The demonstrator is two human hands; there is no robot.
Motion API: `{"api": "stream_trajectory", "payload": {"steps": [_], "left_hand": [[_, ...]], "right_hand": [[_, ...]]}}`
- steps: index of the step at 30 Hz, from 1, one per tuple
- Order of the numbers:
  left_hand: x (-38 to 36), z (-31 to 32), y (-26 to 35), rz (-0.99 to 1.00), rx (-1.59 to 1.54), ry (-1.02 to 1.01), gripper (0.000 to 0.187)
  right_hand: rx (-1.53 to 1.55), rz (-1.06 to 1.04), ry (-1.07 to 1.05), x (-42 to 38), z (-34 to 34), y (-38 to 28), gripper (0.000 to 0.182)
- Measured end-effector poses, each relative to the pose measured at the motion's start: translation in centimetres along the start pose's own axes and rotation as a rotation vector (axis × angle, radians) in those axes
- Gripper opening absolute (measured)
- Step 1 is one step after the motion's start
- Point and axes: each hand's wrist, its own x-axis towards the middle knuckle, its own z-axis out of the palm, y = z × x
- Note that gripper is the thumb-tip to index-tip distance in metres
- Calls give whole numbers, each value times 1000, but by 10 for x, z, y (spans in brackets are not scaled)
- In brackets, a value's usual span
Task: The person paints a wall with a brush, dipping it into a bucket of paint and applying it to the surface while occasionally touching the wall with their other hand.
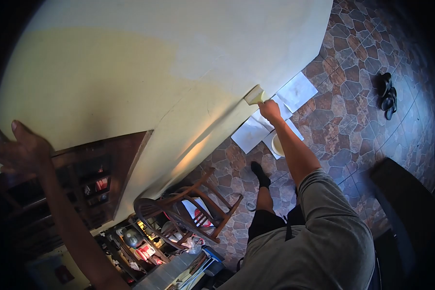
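Note:
My right hand (270, 111) is closed round the handle of a wide paintbrush (255, 94), its bristles up against the lower part of the wall (106, 72). Pale whitish paint covers one area of the wall, and the rest is yellow. White sheets of paper (297, 91) lie along the foot of the wall, below the brush. On them, partly behind my right forearm, stands a tub (277, 145) with pale contents. My left hand (21, 147) is raised at the far left with fingers apart, beside the dark wooden window frame (125, 154) and overlapping the wall.
A wooden rocking chair (198, 208) stands near my feet on the stone-patterned floor (343, 111). Behind it are cluttered shelves (135, 241). Black sandals (388, 96) lie off to the right, and a dark piece of furniture (406, 203) is close on that side.

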Motion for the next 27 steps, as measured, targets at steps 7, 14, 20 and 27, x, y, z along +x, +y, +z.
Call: {"api": "stream_trajectory", "payload": {"steps": [7, 14, 20, 27], "left_hand": [[2, 1, -10, -33, 3, 10, 69], [1, 3, -8, -20, -48, 8, 68], [-15, 10, -46, 17, 55, -88, 64], [-48, 45, -263, 554, 1184, -512, 55]], "right_hand": [[184, -243, 90, -150, -118, -159, 44], [419, -506, 65, -233, -167, -224, 41], [384, -528, 137, -126, -83, -139, 39], [102, -179, 117, -18, 6, 56, 43]]}}
